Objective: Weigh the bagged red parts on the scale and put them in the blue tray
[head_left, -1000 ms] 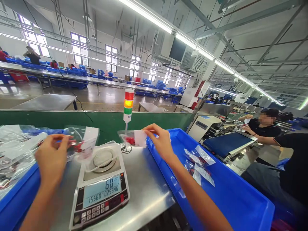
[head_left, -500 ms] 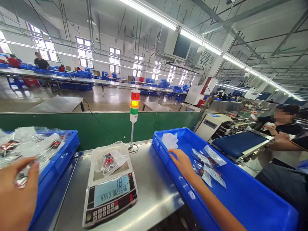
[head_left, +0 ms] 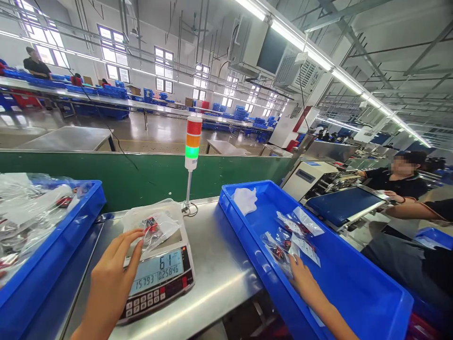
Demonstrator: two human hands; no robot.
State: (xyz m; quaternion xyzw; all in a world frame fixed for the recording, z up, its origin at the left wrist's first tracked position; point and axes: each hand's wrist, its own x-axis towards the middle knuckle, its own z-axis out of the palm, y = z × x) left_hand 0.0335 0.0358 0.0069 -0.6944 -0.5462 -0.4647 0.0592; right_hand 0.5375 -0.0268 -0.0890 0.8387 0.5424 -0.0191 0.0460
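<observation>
A clear bag with red and black parts [head_left: 153, 225] lies in the pan of a counting scale [head_left: 155, 274], whose display reads 61. My left hand [head_left: 115, 269] reaches over the scale's near left side, fingertips at the bag's edge and a gap between thumb and fingers. Inside the right blue bin [head_left: 354, 283], my right hand [head_left: 302, 278] has its fingers stretched out against a clear bag with dark red parts [head_left: 276, 250]. Several more bags with printed cards [head_left: 306, 248] lie just beyond that hand.
Filled clear bags [head_left: 31, 212] heap up in the left blue bin [head_left: 74, 231]. Behind the scale stands a signal light [head_left: 193, 141], lit green. A crumpled white bag [head_left: 245, 200] sits in the right bin's far corner. At the right, people work by a blue conveyor belt [head_left: 343, 205].
My left hand has moved right from the left bin to the scale. My right hand has come nearer within the right bin. The display went from 18 to 61, the light from amber to green.
</observation>
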